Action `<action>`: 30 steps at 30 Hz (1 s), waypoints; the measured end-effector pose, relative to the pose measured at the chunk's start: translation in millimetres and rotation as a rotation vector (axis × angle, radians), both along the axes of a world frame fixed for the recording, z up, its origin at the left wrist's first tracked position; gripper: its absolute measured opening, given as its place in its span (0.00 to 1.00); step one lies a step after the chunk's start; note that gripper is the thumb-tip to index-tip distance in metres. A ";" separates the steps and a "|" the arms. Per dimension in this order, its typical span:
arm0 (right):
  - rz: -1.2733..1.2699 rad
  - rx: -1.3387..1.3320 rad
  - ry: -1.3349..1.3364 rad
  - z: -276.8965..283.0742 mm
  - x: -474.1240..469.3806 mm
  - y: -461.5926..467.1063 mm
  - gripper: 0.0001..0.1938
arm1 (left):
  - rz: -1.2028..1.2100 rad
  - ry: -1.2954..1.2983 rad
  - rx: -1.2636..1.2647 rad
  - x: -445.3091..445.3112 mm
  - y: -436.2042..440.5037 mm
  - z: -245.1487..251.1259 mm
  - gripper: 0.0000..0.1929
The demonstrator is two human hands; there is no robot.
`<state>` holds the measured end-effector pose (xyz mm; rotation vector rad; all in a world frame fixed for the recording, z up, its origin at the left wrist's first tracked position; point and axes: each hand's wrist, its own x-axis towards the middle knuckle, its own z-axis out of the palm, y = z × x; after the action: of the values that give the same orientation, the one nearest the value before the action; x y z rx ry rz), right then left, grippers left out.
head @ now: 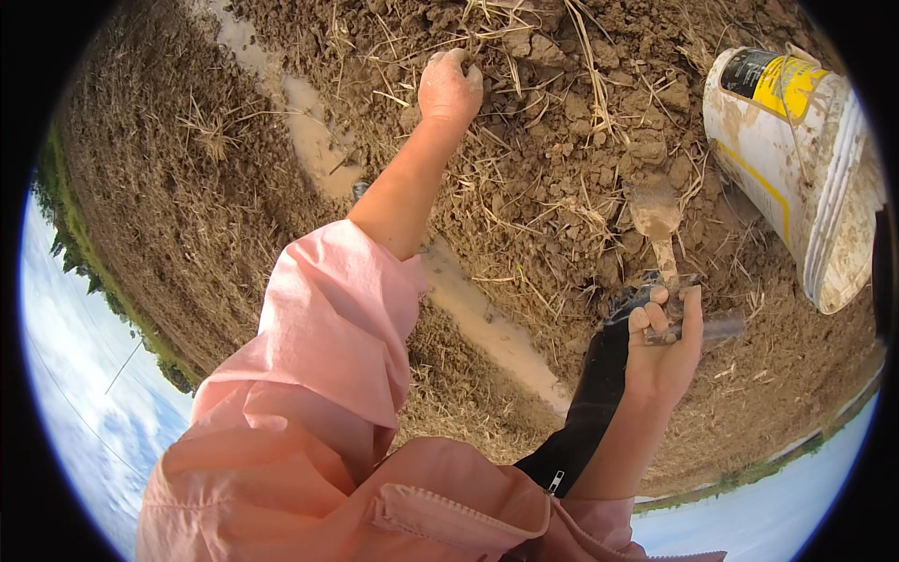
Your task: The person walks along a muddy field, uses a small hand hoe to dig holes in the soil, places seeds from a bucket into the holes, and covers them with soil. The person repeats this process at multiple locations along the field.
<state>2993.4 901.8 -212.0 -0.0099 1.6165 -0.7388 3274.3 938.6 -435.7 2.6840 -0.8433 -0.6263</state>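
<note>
My left hand [451, 86] reaches down to the clods and dry straw. Its fingers are curled and their tips are partly hidden against the ground, so I cannot tell whether anything is between them. In my right hand [661, 355] is a mud-caked hand trowel [654, 209], its blade lying against the broken soil and pointing away from me. A see-through, tube-like piece [718, 329] crosses behind the right fingers; whether it is part of the trowel's handle is unclear. Loose brown soil [562, 175] mixed with straw lies between the two hands.
A muddy white plastic bucket [762, 158] with a black and yellow label lies tilted at the right. Muddy water [484, 327] fills a furrow running diagonally under my left arm. A black boot or trouser leg [597, 393] shows beside my right forearm. Straw-strewn field stretches left.
</note>
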 end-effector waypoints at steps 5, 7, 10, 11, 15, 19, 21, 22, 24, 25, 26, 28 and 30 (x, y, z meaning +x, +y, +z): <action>0.318 -0.045 -0.015 2.1 19.3 8.2 0.07 | -0.290 0.014 0.175 -13.8 -11.4 8.2 0.18; 0.358 -0.032 -0.004 1.4 25.2 9.6 0.07 | -0.495 0.156 0.283 -33.6 -24.8 33.2 0.15; 0.372 -0.034 0.035 -4.2 29.7 12.1 0.06 | -0.782 0.394 0.177 -64.2 -9.7 48.6 0.12; 0.388 -0.060 0.054 -8.0 31.5 13.3 0.06 | -0.709 0.384 0.127 -67.1 -5.2 48.9 0.12; 0.395 -0.083 0.100 -13.5 33.3 17.5 0.05 | 0.023 0.396 -0.031 -31.3 -6.0 29.6 0.16; 0.456 -0.030 0.062 -13.3 42.8 20.2 0.06 | 0.135 0.190 -0.208 0.4 -23.4 11.0 0.15; 0.488 -0.017 0.058 -11.9 48.8 20.3 0.06 | 0.153 0.122 -0.271 -12.2 -30.2 3.5 0.17; 0.472 -0.020 0.083 -11.8 45.6 18.9 0.06 | 0.224 0.262 -0.220 -24.7 -38.3 12.1 0.18; 0.438 -0.030 0.124 -13.4 37.7 15.5 0.06 | 0.059 0.364 -0.426 -55.1 -41.5 37.6 0.17; 0.426 -0.024 0.132 -13.2 38.9 14.3 0.06 | -0.136 0.483 -0.381 -69.5 -40.1 51.5 0.17; 0.420 -0.015 0.134 -13.3 40.7 14.2 0.06 | -0.363 0.622 -0.442 -83.6 -34.2 62.3 0.16; 0.415 -0.001 0.126 -14.6 42.3 14.9 0.05 | -0.373 0.578 -0.485 -96.5 -24.7 79.3 0.15; 0.407 0.001 0.107 -16.3 44.0 16.9 0.05 | -0.134 0.518 -0.449 -85.8 -17.4 82.8 0.13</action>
<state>3037.4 918.7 -228.3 -0.3725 1.6466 -0.4265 3188.5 921.2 -352.9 1.9512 -0.8860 -0.9718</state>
